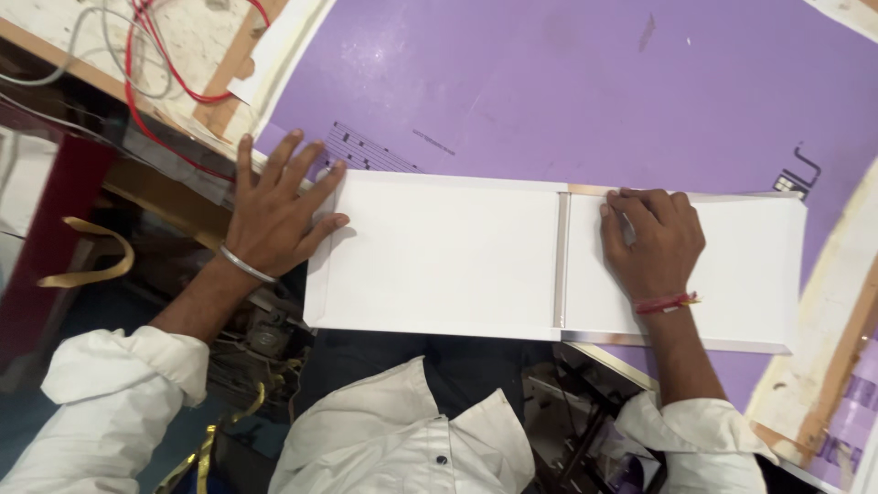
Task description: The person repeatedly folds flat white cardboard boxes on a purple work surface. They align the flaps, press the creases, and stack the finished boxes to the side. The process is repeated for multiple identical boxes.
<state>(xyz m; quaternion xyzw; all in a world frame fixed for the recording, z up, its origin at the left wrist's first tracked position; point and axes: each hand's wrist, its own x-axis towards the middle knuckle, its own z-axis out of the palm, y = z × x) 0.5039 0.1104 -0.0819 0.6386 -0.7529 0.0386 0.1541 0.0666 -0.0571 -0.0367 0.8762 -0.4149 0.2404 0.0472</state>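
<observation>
Here's the white cover (439,252) lying opened flat on the purple sheet (549,82), two broad panels with a narrow spine groove (560,261) running between them. Its near edge juts past the bench toward the person's lap, and that seems to be why both hands are down on it: spread wide, they pin it flat and keep it from sliding or tipping.

The left hand (274,206) sits at the cover's left end, fingers fanned out and slack, gripping nothing. Thumb and forefinger just reach the panel's corner, while the rest of the palm rests on the sheet's edge. A metal bangle (245,265) circles that wrist.

The right hand (654,238) is planted on the right panel just beside the groove, fingers curled down, tips pressing near the far edge. It presses rather than grasps; whether anything small is tucked under those fingertips, I can't tell from this angle. A red thread (668,302) is tied round that wrist.

So the cover spans between the hands, groove nearer the right one. Red wires (151,55) loop over the bench's far left corner, well apart from the work.
</observation>
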